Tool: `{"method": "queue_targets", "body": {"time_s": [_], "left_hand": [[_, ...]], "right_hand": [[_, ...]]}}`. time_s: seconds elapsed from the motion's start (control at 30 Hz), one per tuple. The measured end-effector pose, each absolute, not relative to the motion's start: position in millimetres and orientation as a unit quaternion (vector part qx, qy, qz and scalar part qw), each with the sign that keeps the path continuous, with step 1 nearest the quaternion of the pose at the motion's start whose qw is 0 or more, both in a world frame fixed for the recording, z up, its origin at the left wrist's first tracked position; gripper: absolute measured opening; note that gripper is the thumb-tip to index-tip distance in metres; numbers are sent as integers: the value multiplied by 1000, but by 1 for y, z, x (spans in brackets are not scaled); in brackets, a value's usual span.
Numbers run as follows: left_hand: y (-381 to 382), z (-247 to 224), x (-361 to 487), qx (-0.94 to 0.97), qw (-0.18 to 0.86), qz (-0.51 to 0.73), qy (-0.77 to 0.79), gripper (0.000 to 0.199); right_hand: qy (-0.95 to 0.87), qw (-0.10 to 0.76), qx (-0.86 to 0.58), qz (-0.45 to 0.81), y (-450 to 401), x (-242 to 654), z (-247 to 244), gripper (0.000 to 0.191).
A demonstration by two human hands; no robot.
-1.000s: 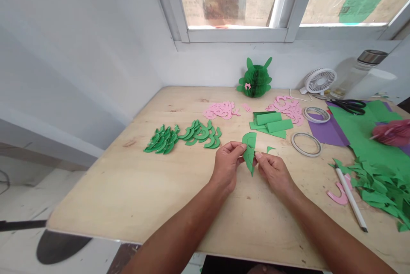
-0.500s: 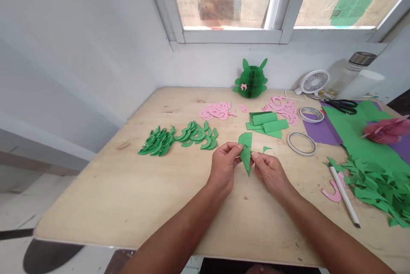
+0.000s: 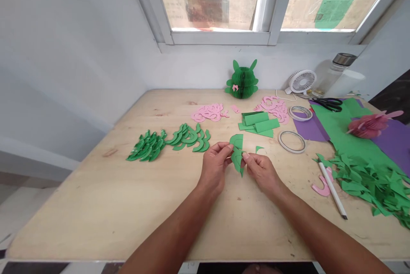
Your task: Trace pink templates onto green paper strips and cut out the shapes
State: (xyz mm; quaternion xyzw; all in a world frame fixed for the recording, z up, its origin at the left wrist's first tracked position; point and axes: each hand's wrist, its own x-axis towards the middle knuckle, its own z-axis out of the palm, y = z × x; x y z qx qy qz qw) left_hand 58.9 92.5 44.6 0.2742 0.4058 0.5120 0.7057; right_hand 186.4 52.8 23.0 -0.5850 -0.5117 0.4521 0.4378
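Note:
Between both hands, above the table's middle, is a piece of green paper [image 3: 237,142] with curved outlines on it. My left hand [image 3: 215,163] pinches its left edge between thumb and fingers. On the other side my right hand [image 3: 261,169] grips the lower right edge, where a pointed strip of the paper hangs down. A small green scrap [image 3: 259,149] lies just beyond my right hand. To the left are two heaps of cut green curved pieces [image 3: 188,136], [image 3: 147,145]. Folded green paper strips [image 3: 261,122] are stacked behind the hands.
Pink paper cutouts [image 3: 209,112] lie farther back, near a green paper figure [image 3: 242,84]. Tape rolls [image 3: 292,151], black scissors [image 3: 328,104], a white pen [image 3: 333,190], green scraps [image 3: 371,184] and a pink paper ornament [image 3: 365,126] occupy the right. A small fan [image 3: 302,82] and bottle [image 3: 336,71] stand behind.
The view has shifted slightly to the right. My right hand has turned the lower part of the green paper, and its pointed strip now bends away from the rest.

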Motion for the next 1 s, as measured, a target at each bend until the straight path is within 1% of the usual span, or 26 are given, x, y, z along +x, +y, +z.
{"method": "queue_targets", "body": {"time_s": [0.6, 1.0], "left_hand": [[93, 48, 57, 290, 711, 502, 398, 24], [93, 45, 58, 298, 692, 515, 410, 21]], "right_hand": [[-496, 429, -602, 455, 51, 186, 27, 56], [-470, 430, -596, 489, 51, 185, 28, 55]]}}
